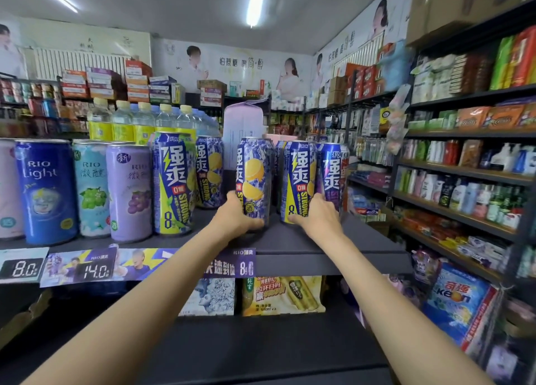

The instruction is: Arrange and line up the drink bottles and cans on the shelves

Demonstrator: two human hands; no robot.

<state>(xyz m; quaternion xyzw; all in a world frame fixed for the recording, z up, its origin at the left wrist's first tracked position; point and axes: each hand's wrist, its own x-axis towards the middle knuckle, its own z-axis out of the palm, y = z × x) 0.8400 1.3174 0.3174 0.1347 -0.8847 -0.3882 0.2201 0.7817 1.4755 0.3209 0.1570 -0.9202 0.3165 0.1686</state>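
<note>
On the dark top shelf (pixel 290 241) stand tall RIO drink cans. My left hand (pixel 236 215) grips the base of a blue can with lemon pictures (pixel 254 178). My right hand (pixel 319 213) grips the base of a blue and yellow lightning can (pixel 298 175); a purple-blue can (pixel 332 173) stands just right of it. Both held cans are upright on the shelf. Further left stand another lightning can (pixel 172 181), a lemon can (pixel 209 170) behind it, a purple grape can (pixel 129 193), a pale green grape can (pixel 91 187) and a blue RIO Light can (pixel 45 190).
Yellow-labelled bottles (pixel 121 123) line the back of the shelf beside a pale carton (pixel 242 123). Price tags (pixel 92 271) hang on the shelf front. Boxed drinks (pixel 281 296) sit on the shelf below. Stocked shelves (pixel 464 175) run along the right.
</note>
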